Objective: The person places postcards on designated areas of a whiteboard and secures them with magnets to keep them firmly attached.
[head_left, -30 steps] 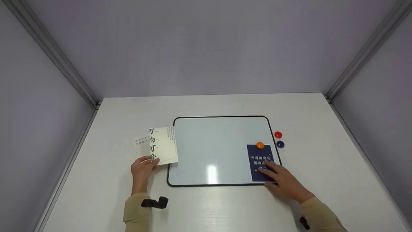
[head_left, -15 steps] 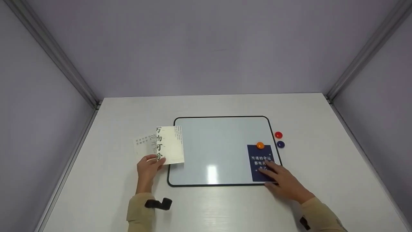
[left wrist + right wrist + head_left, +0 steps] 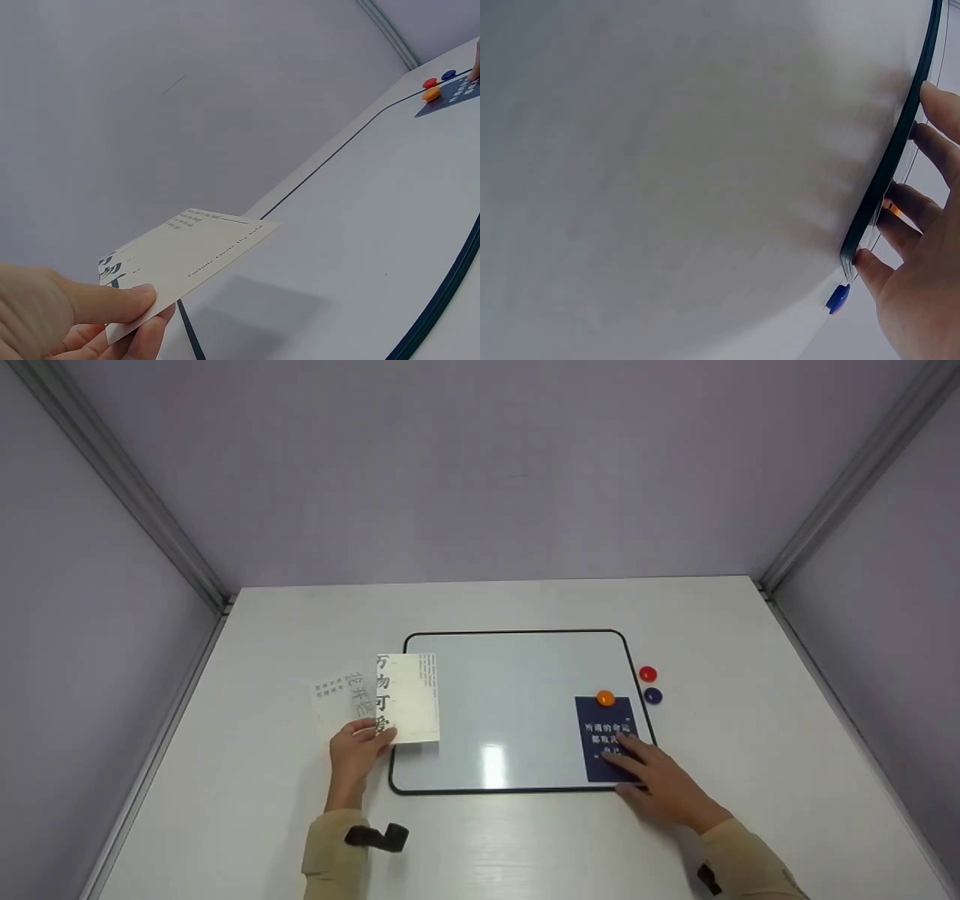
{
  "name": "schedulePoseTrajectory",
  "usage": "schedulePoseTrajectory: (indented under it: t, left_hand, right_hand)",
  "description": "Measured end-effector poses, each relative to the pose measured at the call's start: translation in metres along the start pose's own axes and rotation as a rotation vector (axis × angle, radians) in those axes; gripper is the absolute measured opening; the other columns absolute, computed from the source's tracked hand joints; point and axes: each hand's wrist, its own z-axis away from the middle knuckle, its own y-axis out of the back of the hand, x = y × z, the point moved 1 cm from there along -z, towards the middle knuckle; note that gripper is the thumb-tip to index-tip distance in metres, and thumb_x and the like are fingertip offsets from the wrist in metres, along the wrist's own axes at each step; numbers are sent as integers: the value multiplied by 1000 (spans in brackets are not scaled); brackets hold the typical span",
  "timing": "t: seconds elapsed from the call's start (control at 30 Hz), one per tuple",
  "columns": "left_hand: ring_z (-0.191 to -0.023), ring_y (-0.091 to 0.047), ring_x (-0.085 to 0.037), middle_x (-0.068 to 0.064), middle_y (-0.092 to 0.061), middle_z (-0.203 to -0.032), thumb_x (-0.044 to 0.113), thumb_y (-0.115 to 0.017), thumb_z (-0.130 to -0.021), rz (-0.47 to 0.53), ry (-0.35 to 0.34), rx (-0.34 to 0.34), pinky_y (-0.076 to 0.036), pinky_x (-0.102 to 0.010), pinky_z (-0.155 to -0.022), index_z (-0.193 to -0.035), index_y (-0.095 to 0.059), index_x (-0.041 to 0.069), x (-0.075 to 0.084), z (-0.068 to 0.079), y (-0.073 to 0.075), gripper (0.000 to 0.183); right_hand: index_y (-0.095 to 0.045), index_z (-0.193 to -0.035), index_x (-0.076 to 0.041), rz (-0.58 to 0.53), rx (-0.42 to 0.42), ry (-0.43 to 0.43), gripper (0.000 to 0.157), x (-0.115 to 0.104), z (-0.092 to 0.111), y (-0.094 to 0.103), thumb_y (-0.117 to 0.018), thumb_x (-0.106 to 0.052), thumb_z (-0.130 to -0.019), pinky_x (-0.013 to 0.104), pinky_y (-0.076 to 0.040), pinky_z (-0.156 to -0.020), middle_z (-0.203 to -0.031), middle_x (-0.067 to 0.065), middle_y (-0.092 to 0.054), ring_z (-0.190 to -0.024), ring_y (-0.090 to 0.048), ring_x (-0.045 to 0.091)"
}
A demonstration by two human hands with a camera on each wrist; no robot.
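Observation:
My left hand (image 3: 354, 754) pinches a cream card (image 3: 409, 697) with dark characters by its lower left corner, thumb on top. In the left wrist view the card (image 3: 187, 262) is raised above the whiteboard and casts a shadow on it. My right hand (image 3: 664, 787) rests with spread fingers on a navy card (image 3: 600, 769) with white characters at the whiteboard's lower right. An orange magnet (image 3: 605, 698) sits on that card's top edge. The right wrist view has the fingers along the board's black rim (image 3: 885, 165).
The black-framed whiteboard (image 3: 510, 682) lies flat on the white table (image 3: 487, 847). Right of it are a red magnet (image 3: 648, 673) and a dark blue magnet (image 3: 653, 696). A pale card (image 3: 337, 705) lies to the left, partly behind my left hand and the cream card.
My left hand has moved right with the cream card, which now overlaps more of the whiteboard and uncovers more of the pale card. The right hand stays put.

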Motion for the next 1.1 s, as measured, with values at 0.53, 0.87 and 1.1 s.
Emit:
schedulePoseTrajectory:
  t: [0.53, 0.87, 1.1]
  left_hand:
    - [-79, -67, -7, -24, -65, -122, 7, -72, -84, -28, 7, -48, -60, -25, -80, -120, -58, -4, 0, 5, -7, 40]
    - [-82, -68, -9, -24, -66, -121, 11, -71, -85, -85, -20, -60, -60, -27, -82, -122, -58, -4, -1, 10, -13, 42]
    - [-73, -65, -5, -24, -69, -114, 7, -71, -84, -69, -47, -67, -60, -25, -76, -118, -59, -5, -2, 10, -19, 38]
  right_hand:
    - [-51, -140, -22, 3, 7, 20, 49, 1, -1, 0, -62, -28, -92, 59, -38, -112, -154, 14, -38, -140, -38, 42]
    - [-51, -140, -23, -3, 11, 27, 49, 2, -1, 0, -63, -28, -92, 58, -38, -112, -154, 14, -39, -140, -38, 43]
    - [-52, -139, -22, 7, 13, 32, 49, 1, -2, 1, -63, -29, -92, 58, -38, -112, -153, 14, -40, -139, -39, 42]
